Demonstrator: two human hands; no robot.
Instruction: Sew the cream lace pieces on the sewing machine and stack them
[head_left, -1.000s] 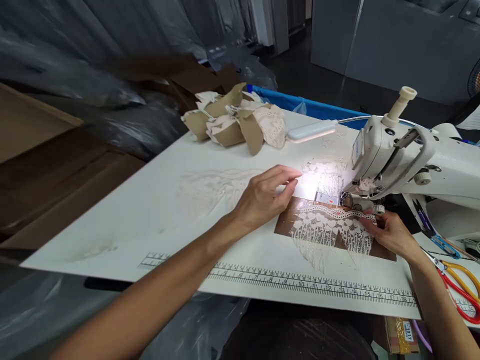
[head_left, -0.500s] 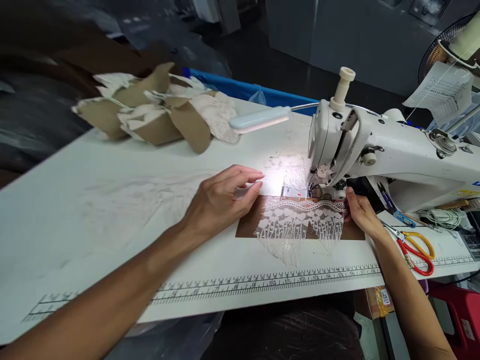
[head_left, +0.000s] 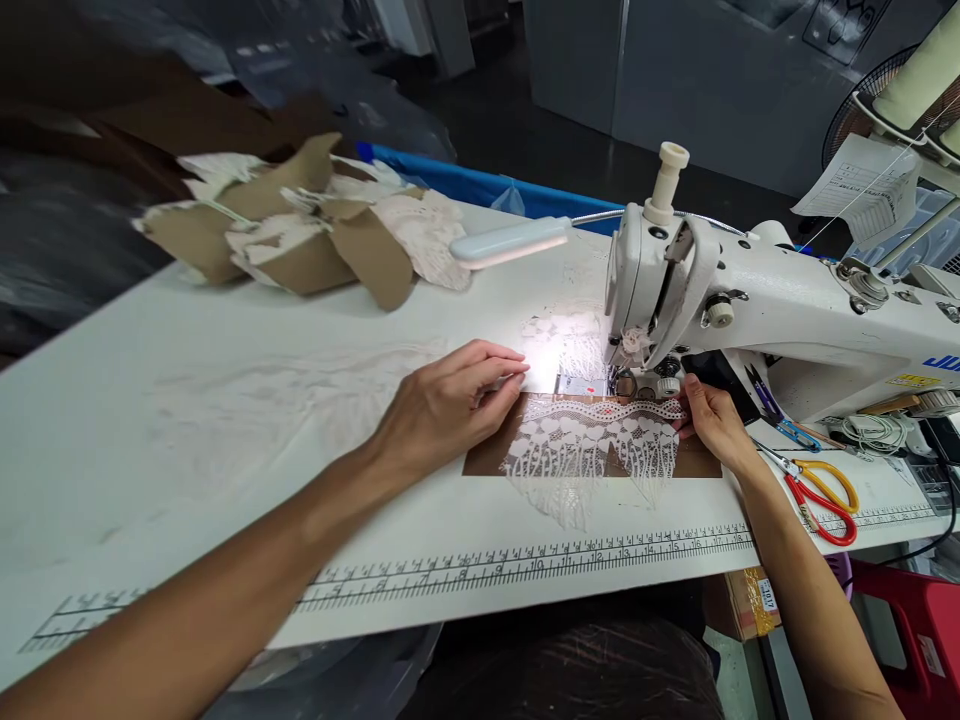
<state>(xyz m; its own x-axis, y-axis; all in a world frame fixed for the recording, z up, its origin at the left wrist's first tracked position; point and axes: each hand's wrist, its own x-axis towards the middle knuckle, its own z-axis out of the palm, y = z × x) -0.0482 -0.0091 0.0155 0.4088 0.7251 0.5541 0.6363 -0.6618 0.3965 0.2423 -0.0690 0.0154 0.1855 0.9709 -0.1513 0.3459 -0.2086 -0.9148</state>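
Observation:
A piece of white lace [head_left: 581, 450] lies over a brown paper strip [head_left: 491, 455] on the white table [head_left: 225, 420], just in front of the sewing machine's needle. My left hand [head_left: 442, 405] rests on the left end of the brown strip, fingers curled together and pressing down near the lit spot. My right hand [head_left: 709, 422] pinches the right end of the lace and strip beside the presser foot. The white sewing machine [head_left: 757, 300] stands behind my right hand.
A heap of brown paper and lace pieces [head_left: 315, 235] sits at the table's back left. A white lamp [head_left: 510, 242] reaches over the needle area. Red-and-yellow scissors [head_left: 821, 490] and blue snips [head_left: 787, 430] lie at the right. A printed ruler [head_left: 525, 565] runs along the front edge.
The view has swung to the right, showing more of the machine. Both hands stay on the strip's ends; my left fingers have curled down closer to the paper.

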